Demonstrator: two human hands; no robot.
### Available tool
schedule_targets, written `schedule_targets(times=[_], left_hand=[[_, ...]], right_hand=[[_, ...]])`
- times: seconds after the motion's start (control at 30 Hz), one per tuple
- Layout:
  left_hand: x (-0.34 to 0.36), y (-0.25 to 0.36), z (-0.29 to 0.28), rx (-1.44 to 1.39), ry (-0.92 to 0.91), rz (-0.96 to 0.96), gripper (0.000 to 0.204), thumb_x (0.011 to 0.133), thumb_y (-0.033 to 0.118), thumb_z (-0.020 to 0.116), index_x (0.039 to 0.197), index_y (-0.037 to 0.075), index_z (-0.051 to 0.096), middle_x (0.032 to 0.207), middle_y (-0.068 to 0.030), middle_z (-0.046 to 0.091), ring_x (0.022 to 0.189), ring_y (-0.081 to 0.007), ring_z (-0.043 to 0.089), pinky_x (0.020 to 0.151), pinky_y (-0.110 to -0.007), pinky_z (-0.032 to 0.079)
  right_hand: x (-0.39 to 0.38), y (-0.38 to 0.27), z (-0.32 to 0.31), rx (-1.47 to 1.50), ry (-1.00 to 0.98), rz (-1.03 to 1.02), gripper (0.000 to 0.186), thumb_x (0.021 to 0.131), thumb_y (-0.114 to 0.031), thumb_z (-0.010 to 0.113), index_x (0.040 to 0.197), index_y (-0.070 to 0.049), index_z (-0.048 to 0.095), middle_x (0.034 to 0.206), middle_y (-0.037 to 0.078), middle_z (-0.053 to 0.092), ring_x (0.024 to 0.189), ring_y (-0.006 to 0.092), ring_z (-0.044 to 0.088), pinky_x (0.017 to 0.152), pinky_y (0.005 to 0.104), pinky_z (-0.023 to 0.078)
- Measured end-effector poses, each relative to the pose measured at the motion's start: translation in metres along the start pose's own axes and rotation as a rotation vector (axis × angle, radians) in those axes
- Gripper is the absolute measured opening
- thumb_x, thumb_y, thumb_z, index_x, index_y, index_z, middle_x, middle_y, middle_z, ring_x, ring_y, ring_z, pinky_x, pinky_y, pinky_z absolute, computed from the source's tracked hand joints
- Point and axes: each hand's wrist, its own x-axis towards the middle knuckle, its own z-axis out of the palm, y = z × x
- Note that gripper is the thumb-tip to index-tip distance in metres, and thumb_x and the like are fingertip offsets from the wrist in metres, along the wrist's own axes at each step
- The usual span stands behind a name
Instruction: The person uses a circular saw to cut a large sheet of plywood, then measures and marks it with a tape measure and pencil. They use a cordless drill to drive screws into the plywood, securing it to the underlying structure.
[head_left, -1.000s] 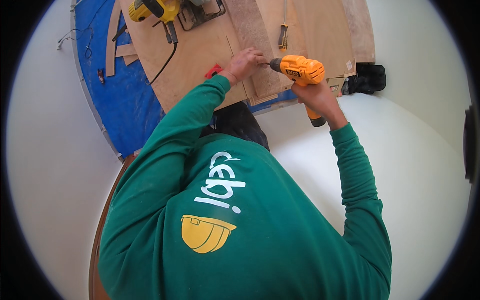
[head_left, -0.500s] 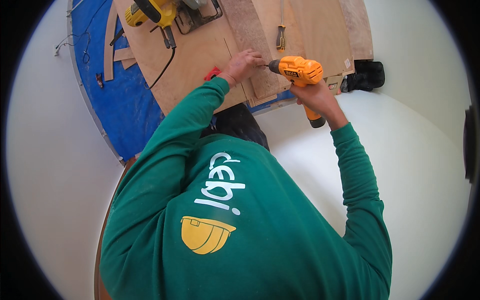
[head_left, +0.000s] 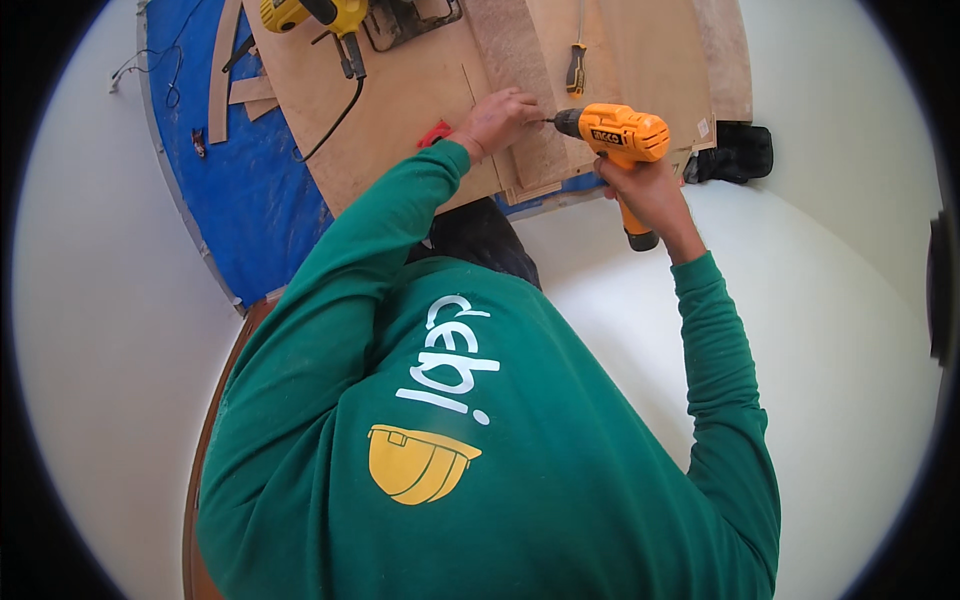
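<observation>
My right hand is wrapped round the grip of an orange cordless drill, whose bit points left toward my left hand. My left hand's fingers are bent together at the bit's tip over a reddish wooden strip; what they hold there is too small to make out. The strip lies on plywood boards. A small red object sits beside my left wrist, partly hidden. A screwdriver with a black and yellow handle lies above the drill.
A yellow circular saw with a black cord is on the boards at top left. A blue sheet holds curved and short wood offcuts and loose cables. A black object lies by the boards' right end. White surfaces flank both sides.
The boards, drill and both hands sit slightly farther right and higher in the picture than before, as the view has shifted a little. Both hands keep the same hold.
</observation>
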Motion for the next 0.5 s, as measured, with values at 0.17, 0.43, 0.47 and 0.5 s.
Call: schedule_targets(times=[0.17, 0.43, 0.47, 0.5], left_hand=[[0.0033, 0.0016, -0.0009, -0.018, 0.038, 0.040, 0.015, 0.094, 0.018, 0.081, 0.106, 0.011, 0.083, 0.100, -0.0064, 0.073, 0.103, -0.0313, 0.071, 0.091, -0.043, 0.060], [0.0008, 0.0002, 0.0009, -0.004, 0.033, 0.043, 0.015, 0.093, 0.018, 0.081, 0.107, 0.011, 0.083, 0.102, -0.0058, 0.074, 0.103, -0.0316, 0.072, 0.091, -0.044, 0.060], [0.0003, 0.0004, 0.0017, -0.013, 0.041, 0.038, 0.015, 0.093, 0.018, 0.081, 0.107, 0.011, 0.083, 0.102, -0.0059, 0.074, 0.103, -0.0317, 0.072, 0.091, -0.044, 0.060], [0.0008, -0.0003, 0.0020, -0.019, 0.033, 0.027, 0.015, 0.093, 0.017, 0.080, 0.107, 0.011, 0.083, 0.102, -0.0060, 0.074, 0.103, -0.0317, 0.072, 0.091, -0.043, 0.060]], right_hand=[[0.0031, -0.0007, -0.0005, -0.108, -0.050, 0.012, 0.035, 0.097, -0.020, 0.074, 0.127, -0.001, 0.071, 0.092, 0.004, 0.074, 0.074, 0.0134, 0.072, 0.071, 0.0324, 0.060], [0.0027, -0.0067, 0.0015, -0.105, -0.046, -0.011, 0.034, 0.098, -0.019, 0.072, 0.126, 0.000, 0.070, 0.087, 0.005, 0.073, 0.073, 0.0148, 0.073, 0.069, 0.0333, 0.062], [0.0021, -0.0077, 0.0014, -0.094, -0.050, -0.007, 0.034, 0.098, -0.019, 0.071, 0.126, 0.000, 0.070, 0.087, 0.005, 0.073, 0.073, 0.0149, 0.073, 0.069, 0.0333, 0.062], [0.0021, -0.0086, 0.0016, -0.088, -0.045, -0.008, 0.034, 0.098, -0.019, 0.071, 0.126, 0.000, 0.070, 0.086, 0.005, 0.073, 0.073, 0.0148, 0.073, 0.069, 0.0334, 0.062]])
